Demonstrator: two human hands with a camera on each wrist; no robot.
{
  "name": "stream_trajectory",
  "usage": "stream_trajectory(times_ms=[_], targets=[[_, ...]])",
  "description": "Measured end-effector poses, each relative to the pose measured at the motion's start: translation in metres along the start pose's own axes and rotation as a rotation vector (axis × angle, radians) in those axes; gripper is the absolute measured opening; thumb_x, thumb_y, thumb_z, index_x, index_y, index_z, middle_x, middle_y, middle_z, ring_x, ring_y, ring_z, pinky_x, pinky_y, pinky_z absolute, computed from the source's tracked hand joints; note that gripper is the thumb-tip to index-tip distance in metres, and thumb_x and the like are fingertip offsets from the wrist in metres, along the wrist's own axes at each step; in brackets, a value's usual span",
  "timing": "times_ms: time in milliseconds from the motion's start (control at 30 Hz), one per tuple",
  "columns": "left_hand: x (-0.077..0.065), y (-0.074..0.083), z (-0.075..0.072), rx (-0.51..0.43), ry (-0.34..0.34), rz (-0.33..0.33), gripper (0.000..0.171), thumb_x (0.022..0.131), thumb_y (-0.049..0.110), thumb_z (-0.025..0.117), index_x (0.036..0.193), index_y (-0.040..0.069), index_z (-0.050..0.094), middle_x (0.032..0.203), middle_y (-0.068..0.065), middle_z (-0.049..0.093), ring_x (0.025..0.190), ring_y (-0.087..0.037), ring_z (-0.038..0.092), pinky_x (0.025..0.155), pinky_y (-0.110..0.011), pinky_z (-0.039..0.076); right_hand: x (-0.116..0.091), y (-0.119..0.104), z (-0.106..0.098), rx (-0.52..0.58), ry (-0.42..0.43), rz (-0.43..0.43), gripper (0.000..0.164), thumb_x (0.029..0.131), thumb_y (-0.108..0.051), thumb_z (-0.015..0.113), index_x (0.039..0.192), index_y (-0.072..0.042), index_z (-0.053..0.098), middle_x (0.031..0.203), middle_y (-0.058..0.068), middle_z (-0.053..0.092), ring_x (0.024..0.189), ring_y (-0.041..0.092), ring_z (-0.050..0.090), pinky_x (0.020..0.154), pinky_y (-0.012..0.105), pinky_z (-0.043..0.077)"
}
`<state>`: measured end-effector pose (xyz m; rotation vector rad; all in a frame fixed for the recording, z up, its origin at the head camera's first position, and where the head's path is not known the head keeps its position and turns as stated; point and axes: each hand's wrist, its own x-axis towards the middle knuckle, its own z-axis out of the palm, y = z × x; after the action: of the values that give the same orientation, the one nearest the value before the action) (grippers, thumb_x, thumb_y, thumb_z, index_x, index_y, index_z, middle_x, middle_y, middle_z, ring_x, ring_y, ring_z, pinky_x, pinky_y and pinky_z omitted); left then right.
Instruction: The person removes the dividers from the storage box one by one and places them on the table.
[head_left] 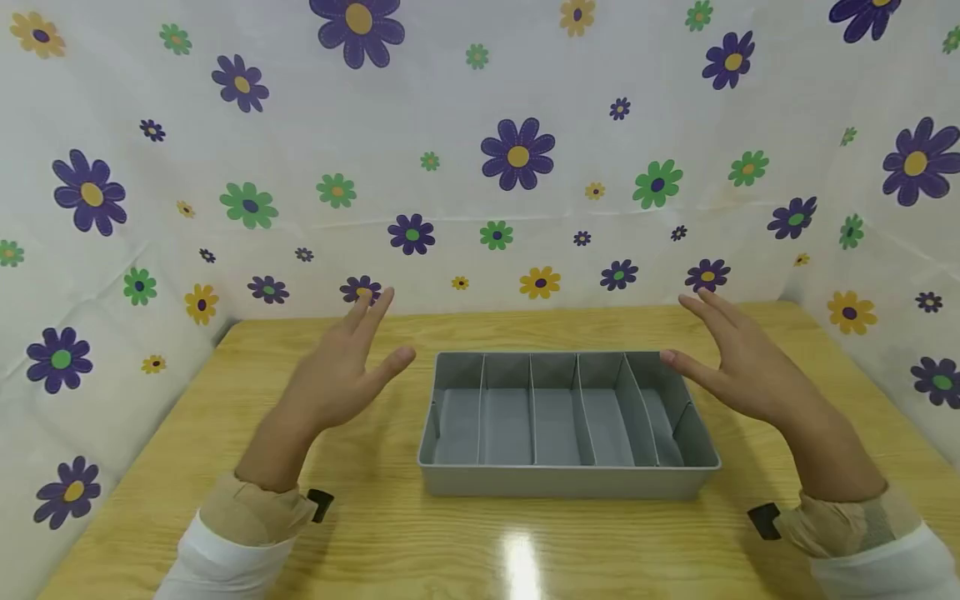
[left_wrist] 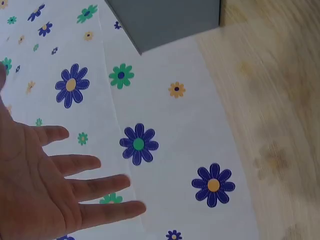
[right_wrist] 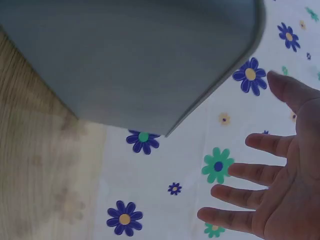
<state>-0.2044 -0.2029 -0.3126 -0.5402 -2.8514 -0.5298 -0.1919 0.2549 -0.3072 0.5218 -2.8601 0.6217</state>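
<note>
A grey divided tray (head_left: 570, 482) stands on the wooden table, its thin partitions making several bare compartments. To its left my left hand (head_left: 333, 375) hovers over the table, fingers straight and spread, touching nothing. My right hand (head_left: 757, 375) is raised at the tray's right side, its fingers extended too; in the head view its thumb overlaps the tray's back right corner. The right wrist view shows a gap between that hand (right_wrist: 295, 175) and the tray wall (right_wrist: 135, 65). In the left wrist view the palm and fingers of the left hand (left_wrist: 45, 185) hold nothing.
A white cloth with purple, green and yellow flowers (head_left: 517, 157) hangs behind the table and along both sides. The wooden table (head_left: 390, 533) reaches around the tray, with a bright light reflection near its front. Tan bands with small black tabs circle both wrists.
</note>
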Motion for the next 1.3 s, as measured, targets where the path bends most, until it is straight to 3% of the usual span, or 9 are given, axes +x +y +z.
stream_trajectory(times_ms=[167, 267, 400, 567, 700, 833, 1067, 1200, 1300], targets=[[-0.002, 0.005, 0.008, -0.149, -0.082, 0.005, 0.075, 0.088, 0.062, 0.039, 0.146, 0.017, 0.022, 0.147, -0.008, 0.031, 0.121, -0.027, 0.044, 0.091, -0.053, 0.042, -0.005, -0.012, -0.002, -0.023, 0.021, -0.010, 0.071, 0.088, -0.052, 0.051, 0.143, -0.013, 0.031, 0.142, 0.018, 0.033, 0.125, 0.039, 0.032, 0.096, 0.063, 0.029], [0.000, 0.008, 0.015, -0.232, -0.128, 0.013, 0.068, 0.088, 0.058, 0.045, 0.138, 0.013, 0.038, 0.135, -0.008, 0.047, 0.098, -0.021, 0.060, 0.078, -0.043, 0.050, -0.007, -0.017, -0.002, -0.032, 0.010, -0.014, 0.066, 0.090, -0.051, 0.048, 0.139, -0.008, 0.038, 0.135, 0.017, 0.043, 0.112, 0.034, 0.047, 0.086, 0.057, 0.041], [0.001, 0.017, 0.022, -0.321, -0.172, 0.000, 0.061, 0.086, 0.051, 0.054, 0.132, 0.010, 0.047, 0.125, -0.012, 0.055, 0.083, -0.016, 0.063, 0.066, -0.034, 0.053, -0.008, -0.023, 0.001, -0.021, -0.067, -0.017, 0.063, 0.090, -0.050, 0.047, 0.131, -0.002, 0.046, 0.123, 0.016, 0.055, 0.091, 0.023, 0.059, 0.070, 0.043, 0.050], [-0.002, 0.029, 0.029, -0.420, -0.256, -0.117, 0.056, 0.088, 0.034, 0.058, 0.129, -0.002, 0.045, 0.105, -0.019, 0.063, 0.060, -0.017, 0.062, 0.050, -0.030, 0.051, -0.006, -0.029, 0.013, 0.004, -0.135, -0.016, 0.056, 0.089, -0.045, 0.052, 0.121, 0.001, 0.055, 0.099, 0.009, 0.065, 0.079, 0.016, 0.059, 0.066, 0.037, 0.051], [-0.004, 0.037, 0.034, -0.354, -0.282, -0.144, 0.052, 0.088, 0.027, 0.056, 0.127, -0.006, 0.045, 0.082, -0.012, 0.067, 0.048, -0.015, 0.058, 0.050, -0.030, 0.052, -0.005, -0.033, 0.022, 0.002, -0.160, -0.051, 0.048, 0.089, -0.037, 0.056, 0.114, 0.003, 0.058, 0.081, -0.001, 0.064, 0.069, 0.009, 0.057, 0.063, 0.035, 0.051], [-0.004, 0.041, 0.039, -0.312, -0.305, -0.123, 0.055, 0.087, 0.020, 0.056, 0.131, -0.009, 0.039, 0.061, -0.003, 0.063, 0.041, -0.012, 0.054, 0.058, -0.031, 0.053, -0.005, -0.037, 0.026, -0.022, -0.209, -0.031, 0.044, 0.086, -0.031, 0.060, 0.107, 0.007, 0.060, 0.077, 0.004, 0.065, 0.062, 0.010, 0.058, 0.059, 0.034, 0.052], [-0.006, 0.043, 0.042, -0.342, -0.307, -0.119, 0.048, 0.082, 0.005, 0.048, 0.128, -0.009, 0.040, 0.045, -0.001, 0.054, 0.036, -0.015, 0.052, 0.044, -0.030, 0.050, -0.006, -0.043, 0.040, 0.069, -0.298, 0.045, 0.045, 0.081, -0.016, 0.062, 0.114, 0.013, 0.054, 0.073, 0.004, 0.066, 0.046, 0.005, 0.053, 0.064, 0.037, 0.053], [-0.008, 0.045, 0.045, -0.217, -0.283, -0.118, 0.050, 0.080, 0.005, 0.046, 0.125, -0.014, 0.037, 0.044, -0.005, 0.049, 0.031, -0.013, 0.047, 0.035, -0.029, 0.044, -0.005, -0.048, 0.051, 0.075, -0.290, 0.014, 0.052, 0.079, -0.017, 0.064, 0.119, 0.014, 0.050, 0.063, -0.002, 0.061, 0.047, 0.006, 0.051, 0.066, 0.040, 0.052], [-0.012, 0.046, 0.047, -0.031, -0.248, -0.097, 0.061, 0.080, 0.006, 0.048, 0.129, -0.022, 0.026, 0.044, -0.002, 0.044, 0.030, -0.007, 0.041, 0.031, -0.023, 0.034, -0.006, -0.053, 0.061, 0.115, -0.262, 0.035, 0.057, 0.078, -0.016, 0.063, 0.124, 0.013, 0.046, 0.064, -0.002, 0.060, 0.045, 0.007, 0.048, 0.053, 0.033, 0.048]])
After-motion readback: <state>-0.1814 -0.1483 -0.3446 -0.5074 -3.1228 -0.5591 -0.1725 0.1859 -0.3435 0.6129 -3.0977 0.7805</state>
